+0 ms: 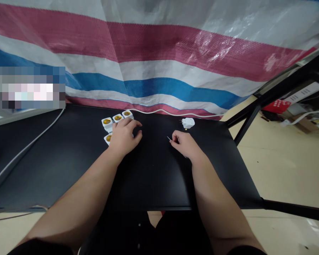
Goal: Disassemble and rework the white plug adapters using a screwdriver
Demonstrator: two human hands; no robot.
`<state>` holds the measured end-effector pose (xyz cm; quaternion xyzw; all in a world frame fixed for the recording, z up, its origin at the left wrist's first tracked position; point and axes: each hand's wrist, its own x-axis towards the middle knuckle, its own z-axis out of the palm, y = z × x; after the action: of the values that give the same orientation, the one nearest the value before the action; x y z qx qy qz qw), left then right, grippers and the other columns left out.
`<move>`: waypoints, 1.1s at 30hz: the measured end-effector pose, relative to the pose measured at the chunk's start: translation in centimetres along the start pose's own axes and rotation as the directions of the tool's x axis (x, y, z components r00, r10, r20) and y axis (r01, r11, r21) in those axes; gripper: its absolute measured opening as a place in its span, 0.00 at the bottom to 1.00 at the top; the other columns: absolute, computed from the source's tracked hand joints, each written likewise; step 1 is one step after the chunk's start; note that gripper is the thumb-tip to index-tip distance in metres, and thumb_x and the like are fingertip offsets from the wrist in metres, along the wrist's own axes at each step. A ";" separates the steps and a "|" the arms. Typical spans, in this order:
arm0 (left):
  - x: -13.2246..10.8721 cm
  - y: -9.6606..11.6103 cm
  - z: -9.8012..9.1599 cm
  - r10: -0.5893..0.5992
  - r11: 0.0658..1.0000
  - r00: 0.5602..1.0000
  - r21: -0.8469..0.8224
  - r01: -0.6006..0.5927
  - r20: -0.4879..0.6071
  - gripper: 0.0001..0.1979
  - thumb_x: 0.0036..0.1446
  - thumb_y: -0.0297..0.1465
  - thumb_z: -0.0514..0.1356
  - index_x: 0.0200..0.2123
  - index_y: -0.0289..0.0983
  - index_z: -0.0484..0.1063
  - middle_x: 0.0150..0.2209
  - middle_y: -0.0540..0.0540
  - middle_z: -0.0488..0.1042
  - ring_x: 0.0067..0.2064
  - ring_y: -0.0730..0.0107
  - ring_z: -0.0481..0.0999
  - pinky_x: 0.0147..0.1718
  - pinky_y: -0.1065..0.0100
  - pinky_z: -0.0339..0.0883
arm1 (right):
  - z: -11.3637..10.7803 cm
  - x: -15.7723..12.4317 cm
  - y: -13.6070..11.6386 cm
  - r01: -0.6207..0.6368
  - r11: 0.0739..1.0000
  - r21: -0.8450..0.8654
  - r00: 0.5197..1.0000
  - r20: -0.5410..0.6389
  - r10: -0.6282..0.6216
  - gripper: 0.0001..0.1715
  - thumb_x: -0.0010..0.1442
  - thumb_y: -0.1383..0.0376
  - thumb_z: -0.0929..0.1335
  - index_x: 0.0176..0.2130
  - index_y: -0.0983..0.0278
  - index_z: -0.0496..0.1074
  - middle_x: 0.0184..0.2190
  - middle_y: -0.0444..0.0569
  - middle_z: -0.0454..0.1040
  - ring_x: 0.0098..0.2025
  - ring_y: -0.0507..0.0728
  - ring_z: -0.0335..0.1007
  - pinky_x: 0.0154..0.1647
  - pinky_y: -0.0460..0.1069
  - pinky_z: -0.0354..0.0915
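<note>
white lamp sockets, brass inside, under the left hand.

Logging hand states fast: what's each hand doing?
Left hand: loosely curled, resting on white lamp socket adapters; nothing visibly held.
Right hand: pinching a thin metal pin.

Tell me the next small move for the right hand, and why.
Probably bring the thin metal pin in the right hand over to the white plug adapter: the fingertips seem to pinch the pin, and the adapter lies just beyond them, while the left hand rests on the white sockets.
</note>
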<state>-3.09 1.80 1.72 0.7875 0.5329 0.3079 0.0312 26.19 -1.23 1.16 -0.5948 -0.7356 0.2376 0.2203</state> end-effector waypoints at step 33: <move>-2.1 2.8 1.0 0.188 0.970 0.899 -0.216 -0.108 0.395 0.27 0.62 0.26 0.60 0.65 0.37 0.69 0.55 0.36 0.71 0.57 0.46 0.71 0.62 0.43 0.68 | 3.5 3.3 -0.5 0.161 0.987 0.030 0.980 -0.122 -0.156 0.06 0.63 0.64 0.71 0.34 0.60 0.70 0.22 0.37 0.62 0.25 0.51 0.60 0.32 0.49 0.54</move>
<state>-0.76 -0.88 1.00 0.8666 0.4208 0.1851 0.1938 23.05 1.63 -1.16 -0.5430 -0.7613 0.1979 0.2941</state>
